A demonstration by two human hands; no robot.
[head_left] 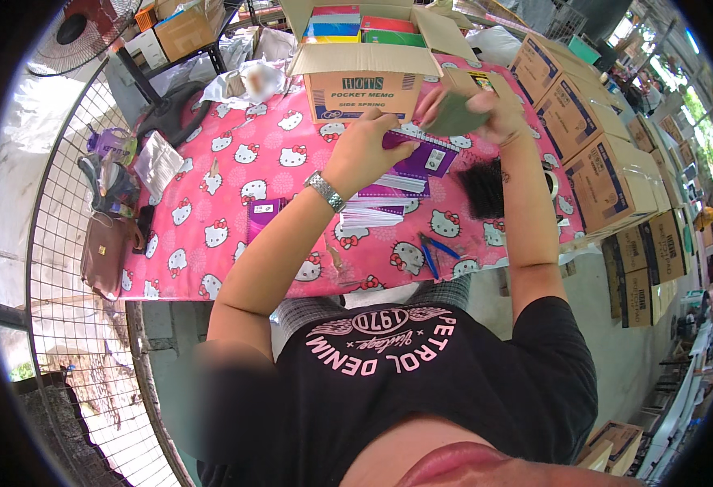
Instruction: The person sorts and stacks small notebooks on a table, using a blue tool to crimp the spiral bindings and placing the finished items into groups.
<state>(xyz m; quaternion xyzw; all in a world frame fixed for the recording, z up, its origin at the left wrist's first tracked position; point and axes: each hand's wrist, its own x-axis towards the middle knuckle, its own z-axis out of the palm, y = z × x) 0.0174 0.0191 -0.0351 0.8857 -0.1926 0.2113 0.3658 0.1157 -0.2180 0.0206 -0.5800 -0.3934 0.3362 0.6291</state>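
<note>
My left hand (373,146) has its thumb and fingers at the left end of a purple spiral notebook (428,158), gripping it. Under and nearer than it lies a fanned stack of purple notebooks (373,217), white page edges showing. My raised right hand (499,114) grips a flat grey-green piece (458,115), smeared by motion; its kind is unclear. Below the right hand sits a bunch of thin black wire-like strands (481,191). Blue-handled pliers (436,252) lie near the table's front edge. Another purple notebook (264,216) rests left of my left forearm.
An open carton (365,89) of colored notebooks stands at the back of the pink cloth-covered table (210,235). Stacked cartons (608,178) line the right side. A tape roll (551,183) lies near the right edge. A brown bag (103,256) hangs at the left.
</note>
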